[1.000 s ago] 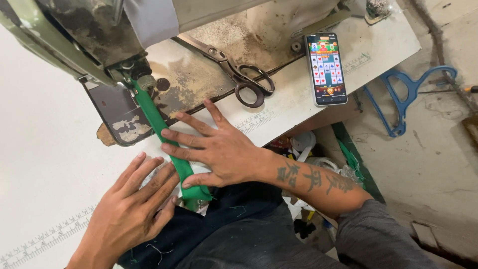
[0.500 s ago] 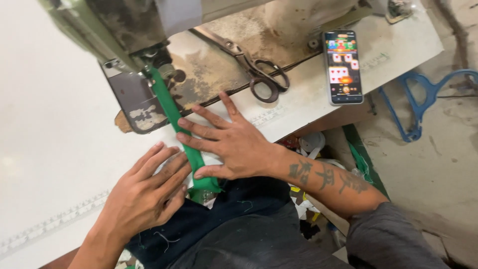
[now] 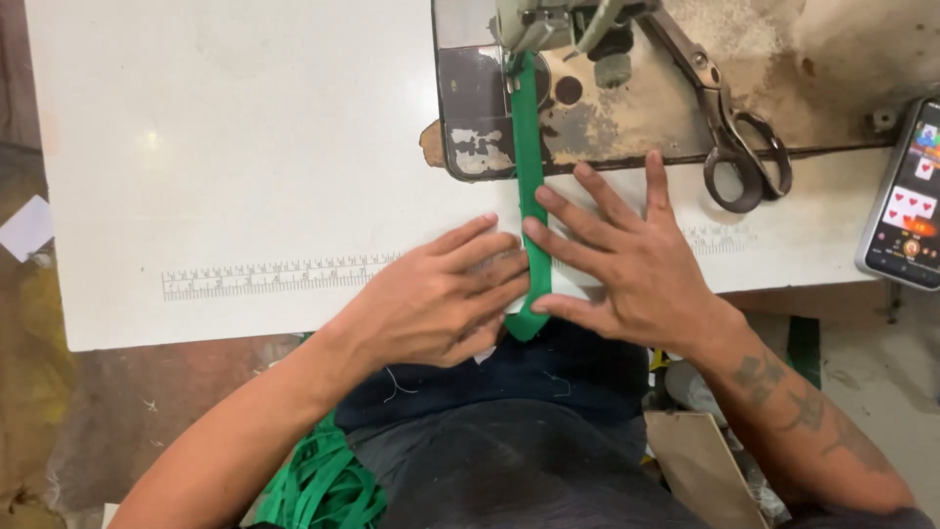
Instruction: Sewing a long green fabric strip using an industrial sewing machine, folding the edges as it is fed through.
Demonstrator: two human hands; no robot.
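while a narrow green strap (image 3: 530,186) is laid lengthwise on the white desk (image 3: 245,157), it is pressed flat from both sides by two open hands. the left hand (image 3: 436,299) is spread palm down just left of the strap, its fingertips (image 3: 490,223) touching the strap's edge. the right hand (image 3: 627,260) is spread palm down just right of the strap, its index fingertip and thumb resting on the green material; nothing is gripped by either hand. the far end of the strap is fed under the foot of a sewing machine (image 3: 548,24), whose worn metal plate (image 3: 480,127) lies beneath it. the near end of the strap is hung over the desk's front edge, between the two wrists. a printed ruler strip (image 3: 274,277) is seen on the desk to the left of the strap. large metal scissors (image 3: 729,122) are lying on the machine bed to the right of the strap, and a phone (image 3: 906,201) with a lit screen is placed further right. a heap of green strapping (image 3: 323,485) is seen below the desk's edge, under the left forearm.
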